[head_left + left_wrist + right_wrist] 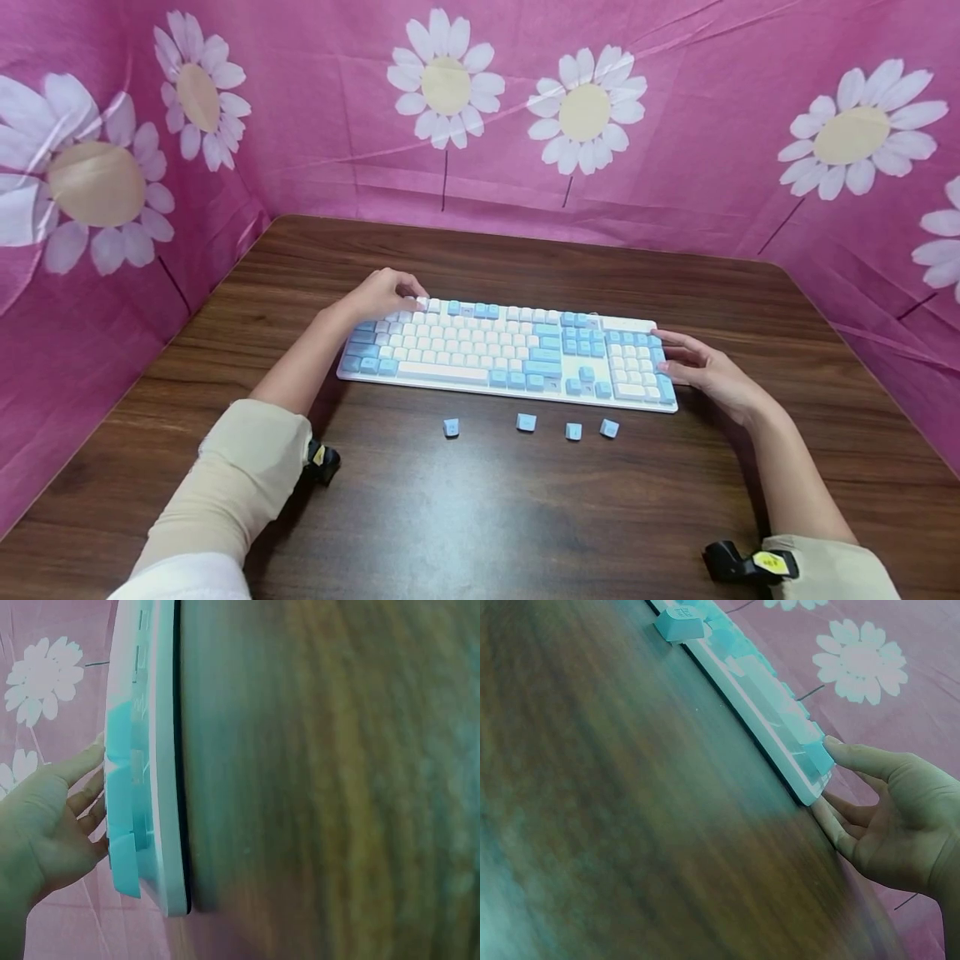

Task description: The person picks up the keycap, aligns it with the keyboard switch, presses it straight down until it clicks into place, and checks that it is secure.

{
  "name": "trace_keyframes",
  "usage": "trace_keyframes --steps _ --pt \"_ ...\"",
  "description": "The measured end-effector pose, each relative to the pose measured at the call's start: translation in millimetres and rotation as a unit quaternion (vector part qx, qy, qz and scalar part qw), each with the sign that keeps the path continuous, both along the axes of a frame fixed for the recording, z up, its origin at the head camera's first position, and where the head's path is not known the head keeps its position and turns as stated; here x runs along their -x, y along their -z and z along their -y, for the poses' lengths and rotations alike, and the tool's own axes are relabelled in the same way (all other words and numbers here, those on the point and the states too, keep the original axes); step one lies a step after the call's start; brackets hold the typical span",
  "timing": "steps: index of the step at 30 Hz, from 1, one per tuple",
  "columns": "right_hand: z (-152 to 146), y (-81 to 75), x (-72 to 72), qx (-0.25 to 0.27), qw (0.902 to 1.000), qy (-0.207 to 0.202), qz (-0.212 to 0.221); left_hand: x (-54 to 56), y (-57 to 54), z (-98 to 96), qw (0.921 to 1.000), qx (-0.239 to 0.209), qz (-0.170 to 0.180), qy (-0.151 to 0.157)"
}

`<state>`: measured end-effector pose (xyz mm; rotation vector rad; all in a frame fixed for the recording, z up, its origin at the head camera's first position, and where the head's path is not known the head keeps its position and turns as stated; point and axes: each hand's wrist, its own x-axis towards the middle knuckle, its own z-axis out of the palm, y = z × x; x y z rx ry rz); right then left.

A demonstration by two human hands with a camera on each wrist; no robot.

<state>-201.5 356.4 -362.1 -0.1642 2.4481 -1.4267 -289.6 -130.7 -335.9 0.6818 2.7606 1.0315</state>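
We are steadying the keyboard (467, 343) on the table (360, 533): right hand (711, 373) gripping its right end, left hand (381, 293) touching far-left keys (434, 306), pinching or not we cannot tell. We are best balancing pressure evenly.

From my end I see a brown wood-grained table (450, 525) with a keyboard (442, 373) lying across it and four loose blue keycaps (527, 423) spaced unevenly along the keyboard's near side.

Left arm (303, 362) and right arm (797, 479) stretch forward, fingers (410, 283) bent.
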Motion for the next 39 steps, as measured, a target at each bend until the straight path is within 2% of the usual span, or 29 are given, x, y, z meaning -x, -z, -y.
trace_keyframes --steps 8,16,20,30,39 --pt "-0.3 -0.2 -1.5 0.002 1.0000 0.000 0.003 -2.9 0.6 4.4 0.9997 -0.017 0.009 0.013" --pt "-0.4 2.4 -0.9 0.000 1.0000 0.000 0.001 -1.6 2.1 6.0 0.9974 -0.044 0.037 0.044" --pt "-1.0 3.0 -1.1 0.002 1.0000 -0.002 -0.001 -0.3 2.8 5.7 0.9963 -0.053 0.047 0.049" --pt "-0.9 0.3 -2.5 0.006 1.0000 -0.002 -0.001 -0.9 6.1 4.4 0.9967 -0.058 0.041 0.038" --pt "0.2 0.8 -0.4 0.007 1.0000 -0.003 -0.004 -1.4 4.9 4.7 0.9971 -0.059 0.025 0.042"
